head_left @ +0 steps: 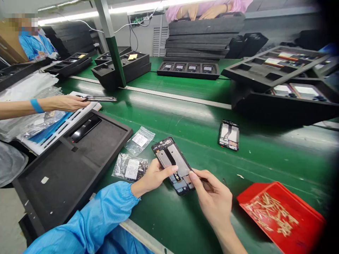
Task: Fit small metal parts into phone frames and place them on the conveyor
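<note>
In the head view, we hold a flat black and silver phone frame (179,157) over the shiny green bench (185,222). Our left hand (153,175) is closed on its left edge, thumb on top, other fingers hidden. Our right hand (215,194) pinches its lower right edge. A clear plastic bag (119,165) lies by our left hand. A red plastic tray (308,220) holds thin tan strips (274,211).

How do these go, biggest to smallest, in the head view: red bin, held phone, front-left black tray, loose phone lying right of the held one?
1. Black tray
2. Red bin, partly cut off
3. Held phone
4. Loose phone; it's farther away, so maybe it only looks smaller.
</note>
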`<state>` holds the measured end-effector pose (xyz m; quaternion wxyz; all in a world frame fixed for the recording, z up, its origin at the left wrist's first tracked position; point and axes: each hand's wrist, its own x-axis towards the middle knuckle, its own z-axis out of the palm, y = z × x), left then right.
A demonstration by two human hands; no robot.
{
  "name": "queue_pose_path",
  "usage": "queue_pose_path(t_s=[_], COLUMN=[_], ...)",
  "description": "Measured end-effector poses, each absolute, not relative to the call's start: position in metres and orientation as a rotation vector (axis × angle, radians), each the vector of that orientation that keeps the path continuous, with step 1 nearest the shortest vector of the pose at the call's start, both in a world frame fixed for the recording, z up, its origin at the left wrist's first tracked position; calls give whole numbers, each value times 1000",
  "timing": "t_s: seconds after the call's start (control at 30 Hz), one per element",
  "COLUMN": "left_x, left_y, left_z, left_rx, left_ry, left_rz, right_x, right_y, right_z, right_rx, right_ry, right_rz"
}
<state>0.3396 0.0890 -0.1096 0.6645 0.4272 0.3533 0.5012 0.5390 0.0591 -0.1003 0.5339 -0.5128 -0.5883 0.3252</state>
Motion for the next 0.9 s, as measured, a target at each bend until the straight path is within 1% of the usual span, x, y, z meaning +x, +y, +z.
queue_pose_path(t_s=[0.13,0.37,0.73,0.9], left_x=[334,329,321,316], left_y=[93,94,93,93], left_z=[-104,-101,-101,-99], left_rx=[1001,1072,1245,1362], left_ry=[859,888,895,872], left_rz=[1123,1066,998,974], right_x=[550,559,566,565], right_y=[64,70,71,71], right_z=[-93,-82,-80,-82], right_rx=[-1220,-1070,-966,-1003], right_ry=[-1579,-1788,-1896,-1897], right_rz=[694,640,745,837])
